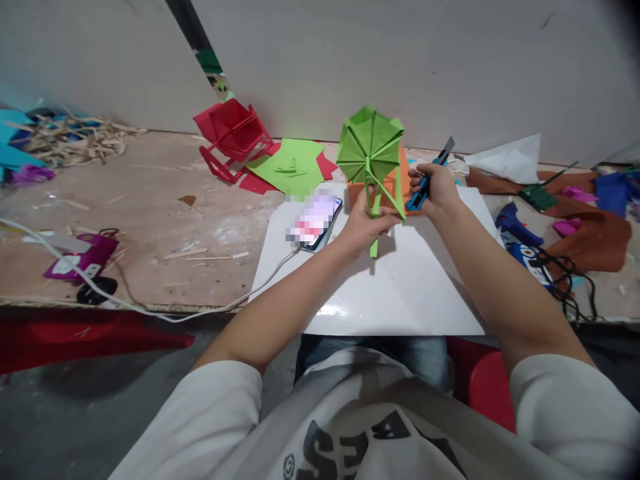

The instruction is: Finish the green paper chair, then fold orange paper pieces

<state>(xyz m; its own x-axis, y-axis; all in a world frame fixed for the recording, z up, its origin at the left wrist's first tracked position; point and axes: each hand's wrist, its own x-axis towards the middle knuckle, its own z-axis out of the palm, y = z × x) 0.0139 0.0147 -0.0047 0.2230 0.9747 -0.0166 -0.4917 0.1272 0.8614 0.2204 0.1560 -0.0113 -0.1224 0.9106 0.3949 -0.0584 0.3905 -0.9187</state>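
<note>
A white shirt (345, 387) with dark lettering occupies the foreground. Beyond it, a white board (400, 287) lies on the worktable (160, 207). The left hand (365, 227) grips the narrow strips of a folded green paper model (371, 143), holding its fan-shaped head upright above the far part of the board. The right hand (440, 187), closed around a blue utility knife (442, 157), is positioned just beside the model; the blade points away from the body. A lit phone (320, 220), cable connected, rests left of the left hand. A blue glue gun (517, 225) lies right of the board.
</note>
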